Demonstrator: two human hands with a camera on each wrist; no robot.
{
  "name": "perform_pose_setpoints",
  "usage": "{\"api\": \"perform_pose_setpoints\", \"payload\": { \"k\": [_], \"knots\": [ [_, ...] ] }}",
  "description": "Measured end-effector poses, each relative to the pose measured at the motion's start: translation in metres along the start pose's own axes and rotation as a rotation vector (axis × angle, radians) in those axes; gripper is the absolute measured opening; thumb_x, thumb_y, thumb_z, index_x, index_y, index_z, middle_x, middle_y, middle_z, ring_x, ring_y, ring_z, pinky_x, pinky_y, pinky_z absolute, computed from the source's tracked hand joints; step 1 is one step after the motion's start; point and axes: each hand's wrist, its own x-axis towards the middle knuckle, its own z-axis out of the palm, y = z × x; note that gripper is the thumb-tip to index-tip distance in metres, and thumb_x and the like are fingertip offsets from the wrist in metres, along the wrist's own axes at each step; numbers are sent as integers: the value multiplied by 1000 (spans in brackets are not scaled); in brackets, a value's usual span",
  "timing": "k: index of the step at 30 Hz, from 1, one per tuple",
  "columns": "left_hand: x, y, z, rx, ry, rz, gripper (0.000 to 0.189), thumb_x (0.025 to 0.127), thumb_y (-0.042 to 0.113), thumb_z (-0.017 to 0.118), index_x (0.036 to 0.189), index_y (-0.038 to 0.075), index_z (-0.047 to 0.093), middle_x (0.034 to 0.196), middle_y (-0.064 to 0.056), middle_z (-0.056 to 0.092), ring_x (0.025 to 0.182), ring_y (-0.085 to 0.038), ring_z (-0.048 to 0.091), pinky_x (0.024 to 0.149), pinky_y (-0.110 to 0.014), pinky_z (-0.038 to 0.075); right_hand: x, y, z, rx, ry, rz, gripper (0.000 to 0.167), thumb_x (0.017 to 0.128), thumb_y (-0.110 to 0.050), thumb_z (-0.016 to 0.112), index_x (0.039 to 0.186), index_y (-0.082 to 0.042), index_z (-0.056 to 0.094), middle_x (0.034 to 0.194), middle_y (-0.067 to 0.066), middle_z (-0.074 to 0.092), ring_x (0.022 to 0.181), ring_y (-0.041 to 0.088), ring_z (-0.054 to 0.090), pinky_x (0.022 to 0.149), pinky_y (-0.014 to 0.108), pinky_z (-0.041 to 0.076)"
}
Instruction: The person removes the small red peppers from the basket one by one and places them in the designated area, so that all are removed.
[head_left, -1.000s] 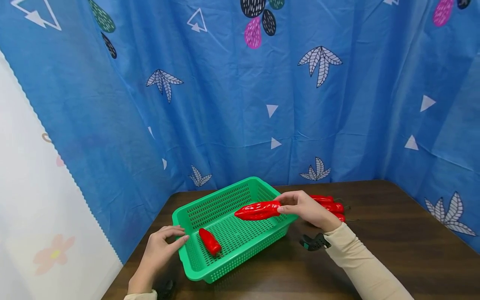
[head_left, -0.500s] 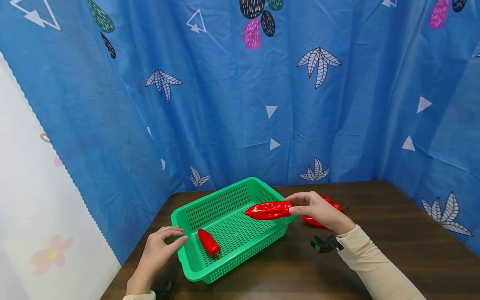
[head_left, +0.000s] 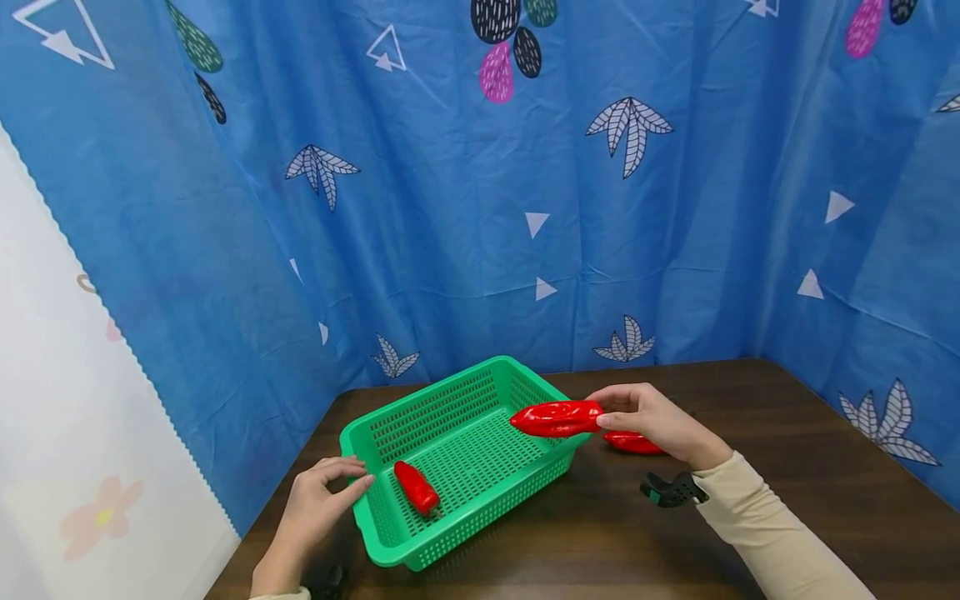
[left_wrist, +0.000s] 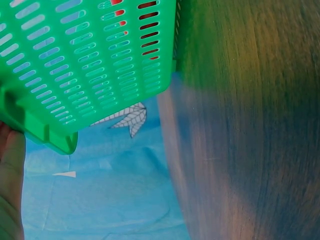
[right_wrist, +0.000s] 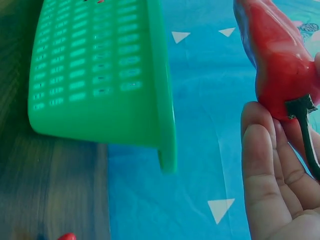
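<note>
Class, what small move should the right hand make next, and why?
Probably carry the held pepper farther right and lower it beside the table pepper. Over the last second the right hand has moved it rightward, away from the pepper inside the green basket, whose left end the left hand holds.

Glossy red pepper point(head_left: 555, 419), held level above green slotted basket point(head_left: 472, 454), 2nd red pepper point(head_left: 416, 489) lying inside

Basket point(head_left: 468, 458) open above, walls point(head_left: 435, 417) around, held pepper point(head_left: 557, 418) near rim point(right_wrist: 164, 90)
</note>
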Motion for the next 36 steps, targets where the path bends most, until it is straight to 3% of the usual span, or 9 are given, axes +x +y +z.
{"api": "perform_pose_setpoints", "payload": {
  "k": [12,21,36],
  "knots": [
    [-1,-1,1,9,15,6,15,83,25,83,93,14,81,107,0,76,111,-25,68,94,-40,56,-20,16,-16,56,-3,60,49,97,-17,66,137,8,54,130,25,61,97,21,72,86,40,61],
    [-1,-1,1,12,22,14,14,82,23,84,92,15,81,105,1,76,110,-25,69,92,-40,57,-32,24,-26,-35,24,113,48,97,-22,66,136,5,57,131,22,61,108,26,61,84,43,61],
    [0,-1,1,16,21,15,15,83,25,84,93,14,81,105,1,76,110,-26,69,93,-44,56,-53,39,-43,-102,38,145,53,97,-20,65,138,11,52,138,32,54,113,20,62,87,30,59]
  ]
}}
